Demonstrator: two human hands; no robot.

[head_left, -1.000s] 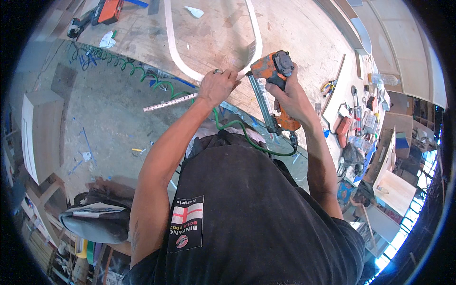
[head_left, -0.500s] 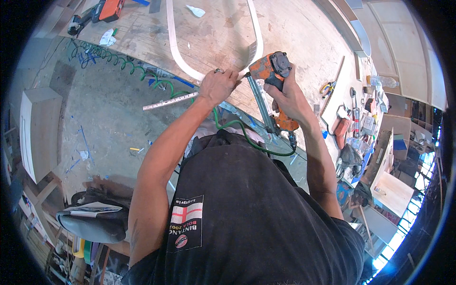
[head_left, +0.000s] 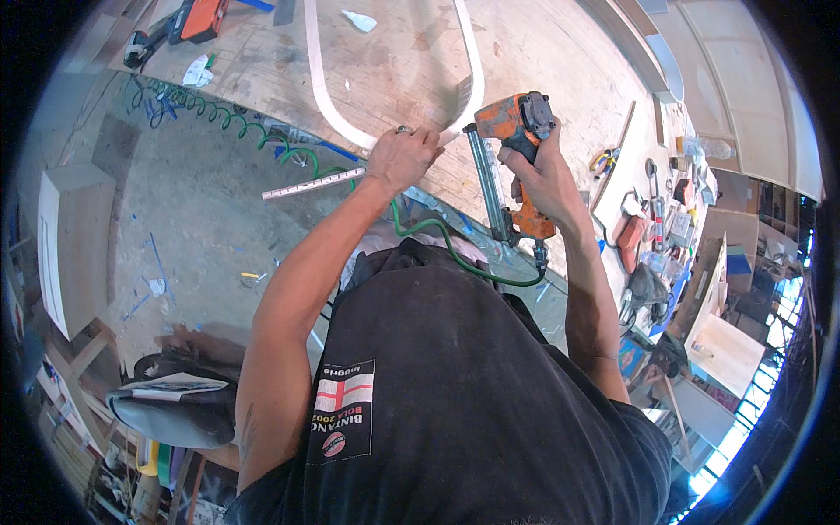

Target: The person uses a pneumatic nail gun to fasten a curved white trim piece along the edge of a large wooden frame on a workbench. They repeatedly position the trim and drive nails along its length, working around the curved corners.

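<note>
A narrow pale strip bent into a U-shaped frame (head_left: 325,103) stands on the wooden worktable, its rounded end towards me. My left hand (head_left: 402,161) is closed on the near end of this curve, at the table edge. In my right hand (head_left: 553,182) is an orange and black air nail gun (head_left: 502,119), gripped by its handle, with its long magazine slanting down towards me. The gun's nose is just right of the frame's near end, with a small gap between them. A green air hose (head_left: 437,226) runs from the bottom of its handle.
Left of my left hand, a pale strip with evenly spaced marks (head_left: 306,185) sticks out past the table edge. Pliers (head_left: 604,161), bottles and several tools crowd the table's right side. An orange tool (head_left: 206,19) lies far left. A pale box (head_left: 77,236) stands left.
My right hand has drawn the nail gun slightly to the right, away from the frame. My left hand stays in place on the curve.
</note>
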